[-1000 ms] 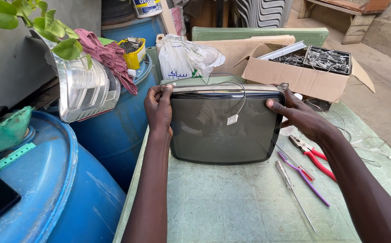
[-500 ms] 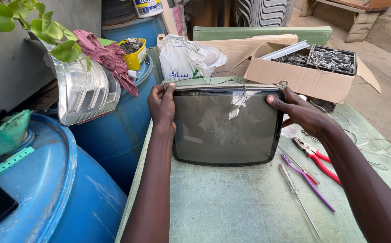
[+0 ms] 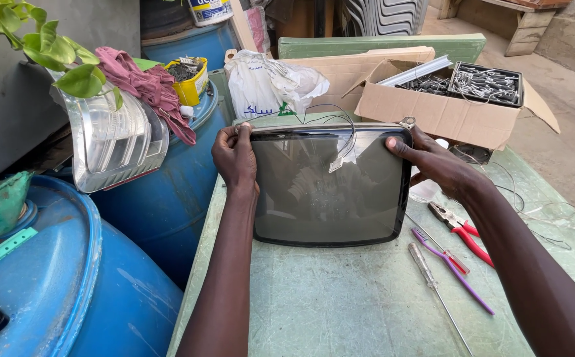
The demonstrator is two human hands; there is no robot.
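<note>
— What's in the containers on my feed?

— I see a cardboard box [image 3: 433,109] at upper right, flaps open, holding a black tray of small metal parts [image 3: 486,82] and a pale metal strip. A yellow tub [image 3: 191,79] at upper left, on top of a blue drum [image 3: 168,192], is full of what look like screws. A white plastic bag [image 3: 267,86] sits just behind the screen; I can't tell what's inside it.

— And the hands?

— I have both clamped on the picture tube [image 3: 330,185], which stands at the centre of the frame on the green table [image 3: 340,304], glass face toward me and tilted back a little. My left hand [image 3: 236,158] curls over its upper left corner, fingers hooked behind the edge. My right hand [image 3: 433,165] lies flatter on the upper right corner, thumb on the glass. The hands are apart, one on each side.

— Anything hard to read?

— The tube's rear is hidden behind its face. Thin dark wires [image 3: 333,122] loop over the top edge; I can't see where they end. At right, red-handled pliers [image 3: 462,231] and a purple-handled tool [image 3: 449,268] lie near the tube, beside a clear-handled screwdriver [image 3: 433,281]. A second blue drum [image 3: 56,284] at lower left is cut off by the frame.
</note>
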